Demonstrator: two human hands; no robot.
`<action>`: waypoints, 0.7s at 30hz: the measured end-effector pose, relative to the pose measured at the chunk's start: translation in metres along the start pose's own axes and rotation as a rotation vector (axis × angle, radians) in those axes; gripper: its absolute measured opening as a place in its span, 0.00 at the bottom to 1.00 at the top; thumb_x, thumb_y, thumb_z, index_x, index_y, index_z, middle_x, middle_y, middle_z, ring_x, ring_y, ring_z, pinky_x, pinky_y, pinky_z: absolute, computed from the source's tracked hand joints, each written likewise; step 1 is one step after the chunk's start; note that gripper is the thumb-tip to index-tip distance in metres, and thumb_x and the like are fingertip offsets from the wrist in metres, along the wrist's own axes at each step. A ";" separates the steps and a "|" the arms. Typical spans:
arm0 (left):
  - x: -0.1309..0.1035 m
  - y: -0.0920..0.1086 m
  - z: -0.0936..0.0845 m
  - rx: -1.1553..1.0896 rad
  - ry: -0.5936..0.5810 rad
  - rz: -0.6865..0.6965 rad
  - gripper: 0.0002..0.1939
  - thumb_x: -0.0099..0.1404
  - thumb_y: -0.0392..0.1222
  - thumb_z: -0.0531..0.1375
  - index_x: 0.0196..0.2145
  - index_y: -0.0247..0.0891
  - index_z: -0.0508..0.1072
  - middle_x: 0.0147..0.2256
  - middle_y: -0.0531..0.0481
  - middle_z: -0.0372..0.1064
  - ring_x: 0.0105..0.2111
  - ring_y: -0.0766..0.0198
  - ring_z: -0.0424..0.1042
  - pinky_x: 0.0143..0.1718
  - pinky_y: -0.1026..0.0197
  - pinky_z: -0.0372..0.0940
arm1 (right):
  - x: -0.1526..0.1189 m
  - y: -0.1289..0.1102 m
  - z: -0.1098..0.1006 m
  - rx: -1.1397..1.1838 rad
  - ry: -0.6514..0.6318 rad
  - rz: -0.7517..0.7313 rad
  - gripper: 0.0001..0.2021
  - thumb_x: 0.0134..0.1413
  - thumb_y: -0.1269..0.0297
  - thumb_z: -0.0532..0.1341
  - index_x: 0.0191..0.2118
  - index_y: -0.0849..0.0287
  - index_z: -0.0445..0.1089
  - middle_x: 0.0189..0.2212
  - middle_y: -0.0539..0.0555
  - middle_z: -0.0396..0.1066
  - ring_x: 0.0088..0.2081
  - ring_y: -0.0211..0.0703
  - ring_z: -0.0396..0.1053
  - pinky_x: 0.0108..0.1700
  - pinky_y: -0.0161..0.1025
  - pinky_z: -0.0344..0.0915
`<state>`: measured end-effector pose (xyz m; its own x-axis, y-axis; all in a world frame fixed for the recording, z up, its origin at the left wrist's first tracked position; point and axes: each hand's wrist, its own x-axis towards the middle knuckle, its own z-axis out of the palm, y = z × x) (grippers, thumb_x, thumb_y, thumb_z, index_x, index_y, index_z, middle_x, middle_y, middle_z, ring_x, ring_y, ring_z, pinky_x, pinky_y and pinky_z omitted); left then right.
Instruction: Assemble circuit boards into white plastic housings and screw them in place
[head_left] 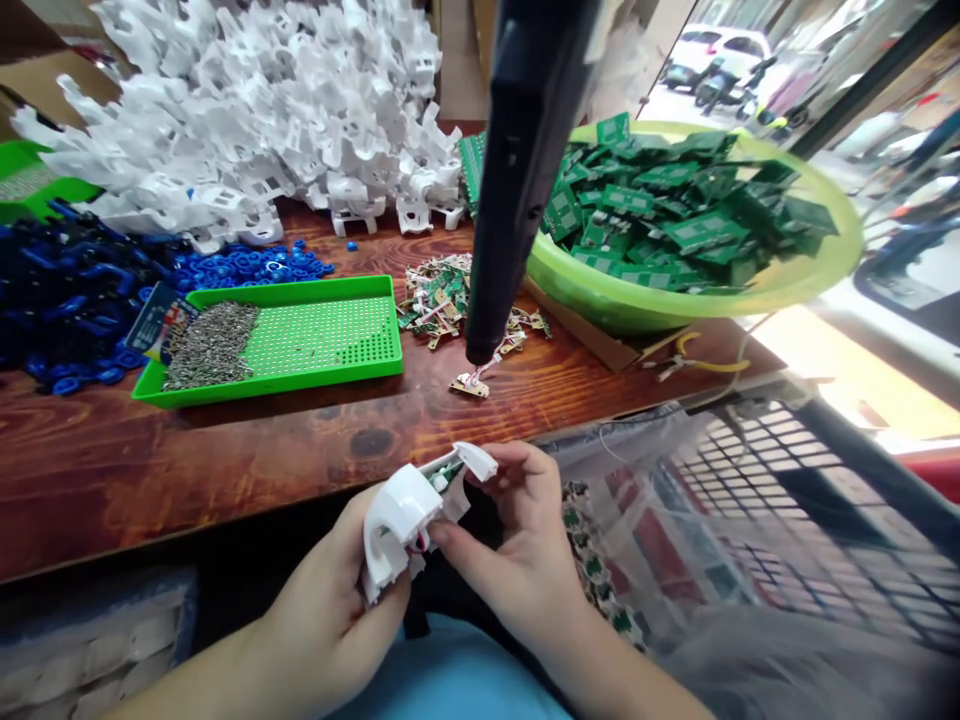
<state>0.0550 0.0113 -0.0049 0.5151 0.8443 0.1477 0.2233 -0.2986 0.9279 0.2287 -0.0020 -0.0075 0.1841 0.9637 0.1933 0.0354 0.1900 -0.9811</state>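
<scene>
Above my lap, in front of the table's edge, I hold a white plastic housing (405, 508) with a curved shell. A green circuit board (448, 474) and a thin red wire show inside it. My left hand (337, 590) is wrapped round the housing's left end. On the other side, my right hand (517, 540) grips its right end, with the thumb at the lower edge near the wire and the fingers behind the white tip. Its fingertips are partly hidden by the housing.
On the wooden table (300, 450) stand a green tray (322, 375) with screws (210, 345), a heap of white housings (262, 120), blue parts (75, 290), small wired boards (442, 295) and a yellow-green basin (840, 250) of circuit boards. A dark post (517, 170) rises centrally. A plastic crate (810, 520) is right.
</scene>
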 end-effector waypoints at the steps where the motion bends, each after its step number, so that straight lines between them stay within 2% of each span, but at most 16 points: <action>1: 0.002 0.001 0.000 0.032 -0.007 0.013 0.30 0.63 0.27 0.51 0.59 0.50 0.51 0.52 0.52 0.64 0.46 0.68 0.67 0.51 0.70 0.60 | 0.001 -0.001 -0.001 0.044 -0.014 0.012 0.28 0.45 0.68 0.67 0.49 0.46 0.53 0.42 0.49 0.62 0.44 0.37 0.65 0.47 0.37 0.65; 6: 0.012 0.012 -0.002 0.098 -0.077 -0.017 0.31 0.60 0.25 0.52 0.57 0.51 0.54 0.46 0.53 0.68 0.40 0.68 0.69 0.47 0.70 0.64 | 0.004 -0.007 -0.007 0.140 -0.105 0.100 0.24 0.45 0.72 0.65 0.47 0.48 0.59 0.36 0.46 0.65 0.35 0.31 0.66 0.38 0.29 0.65; 11: 0.017 0.015 -0.001 0.108 -0.117 -0.018 0.31 0.58 0.25 0.52 0.56 0.50 0.56 0.42 0.53 0.70 0.35 0.68 0.71 0.40 0.69 0.67 | 0.003 -0.008 -0.011 0.142 -0.088 0.098 0.24 0.42 0.73 0.65 0.44 0.49 0.58 0.33 0.44 0.63 0.31 0.29 0.63 0.34 0.28 0.63; 17: 0.024 0.014 -0.004 0.132 -0.132 0.024 0.33 0.56 0.24 0.52 0.56 0.50 0.57 0.46 0.52 0.69 0.42 0.63 0.71 0.44 0.66 0.66 | 0.002 -0.004 -0.009 0.092 -0.089 0.089 0.22 0.42 0.73 0.63 0.43 0.50 0.57 0.33 0.45 0.61 0.31 0.31 0.61 0.34 0.29 0.62; 21: 0.021 0.012 -0.002 0.109 -0.112 0.017 0.33 0.56 0.24 0.53 0.56 0.51 0.58 0.45 0.52 0.70 0.41 0.63 0.72 0.43 0.66 0.66 | 0.003 -0.002 -0.008 0.049 -0.080 0.045 0.22 0.42 0.73 0.63 0.44 0.50 0.57 0.34 0.46 0.62 0.31 0.32 0.62 0.34 0.30 0.64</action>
<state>0.0673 0.0264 0.0103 0.6076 0.7853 0.1185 0.2987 -0.3642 0.8821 0.2367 -0.0011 -0.0054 0.1058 0.9829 0.1507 -0.0199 0.1536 -0.9879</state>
